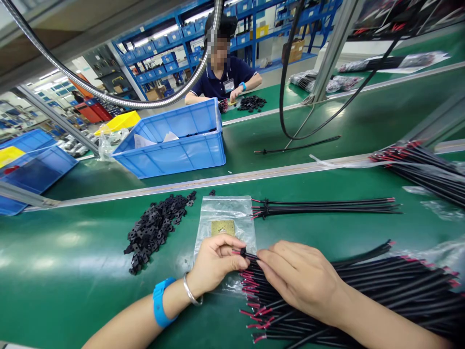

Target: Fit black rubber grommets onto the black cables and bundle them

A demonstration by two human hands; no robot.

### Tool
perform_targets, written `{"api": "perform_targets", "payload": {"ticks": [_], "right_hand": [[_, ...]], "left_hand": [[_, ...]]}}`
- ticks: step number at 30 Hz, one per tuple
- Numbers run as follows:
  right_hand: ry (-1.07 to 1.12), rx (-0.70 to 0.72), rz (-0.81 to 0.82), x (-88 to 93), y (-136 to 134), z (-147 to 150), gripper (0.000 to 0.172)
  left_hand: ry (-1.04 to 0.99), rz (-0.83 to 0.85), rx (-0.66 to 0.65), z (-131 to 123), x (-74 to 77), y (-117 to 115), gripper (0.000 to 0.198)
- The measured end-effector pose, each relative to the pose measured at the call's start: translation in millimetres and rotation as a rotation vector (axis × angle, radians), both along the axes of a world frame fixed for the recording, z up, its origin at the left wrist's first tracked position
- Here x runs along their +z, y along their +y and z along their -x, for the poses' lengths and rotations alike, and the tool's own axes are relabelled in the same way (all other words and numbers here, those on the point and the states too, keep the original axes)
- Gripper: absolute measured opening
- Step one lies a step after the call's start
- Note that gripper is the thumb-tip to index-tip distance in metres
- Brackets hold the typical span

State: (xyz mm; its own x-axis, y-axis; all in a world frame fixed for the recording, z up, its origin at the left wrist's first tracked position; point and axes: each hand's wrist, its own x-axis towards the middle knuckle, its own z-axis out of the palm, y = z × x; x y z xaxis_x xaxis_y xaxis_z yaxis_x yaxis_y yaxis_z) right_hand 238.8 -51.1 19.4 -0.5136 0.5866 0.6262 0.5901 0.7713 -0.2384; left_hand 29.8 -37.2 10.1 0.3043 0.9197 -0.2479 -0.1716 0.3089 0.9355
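My left hand (pixel 219 260) pinches a small black clip (pixel 243 252) at the stripped end of a black cable, where red wire shows. Just to its right, my right hand (pixel 296 276) is closed around the same cable (pixel 253 257). Beneath both hands lies a clear plastic bag (pixel 225 206) with a brass-coloured block (pixel 223 227) on it. A large bundle of black cables (pixel 348 291) with red wire ends spreads under my right hand and forearm. Left of the bag is a pile of small black clips (pixel 156 230).
Several cables with clips fitted (pixel 327 206) lie behind my right hand. More cables (pixel 428 169) rest at the far right. A metal rail (pixel 174 180) crosses the bench; beyond it stands a blue bin (pixel 181 152). A co-worker (pixel 227 77) sits opposite. A hose and a black cord hang overhead.
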Motion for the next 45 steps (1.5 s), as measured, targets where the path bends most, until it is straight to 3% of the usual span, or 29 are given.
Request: {"api": "perform_targets", "payload": {"ticks": [5,10,17,23,26,30,41,45], "right_hand": [[0.0,0.048,0.092,0.2,-3.4,1.5,0.019],[-0.006,0.079,0.133,-3.1,-7.0,5.4,0.024],[0.026,0.049,0.112,-9.4,-4.8,7.9,0.024],[0.042,0.051,0.107,-6.2,2.8,1.8,0.018],[0.04,0.054,0.103,-4.8,4.8,0.9,0.018],[0.037,0.048,0.072,-4.7,4.5,2.4,0.019],[0.038,0.08,0.04,-8.6,6.2,5.2,0.018],[-0.008,0.075,0.025,-9.1,10.2,1.0,0.02]], "left_hand": [[0.201,-0.353,0.021,0.5,2.7,-1.2,0.024],[0.32,-0.557,-0.038,-1.0,7.1,-5.3,0.028],[0.405,-0.603,-0.036,-1.8,5.0,-7.9,0.03],[0.325,-0.452,-0.061,2.0,-0.1,-9.2,0.051],[0.286,-0.411,-0.066,2.6,-2.4,-12.2,0.038],[0.356,-0.478,-0.04,1.6,-4.3,-13.5,0.026],[0.5,-0.709,0.055,-3.7,-6.5,-16.2,0.037],[0.55,-0.778,-0.001,-2.4,-3.6,-11.1,0.04]]}}
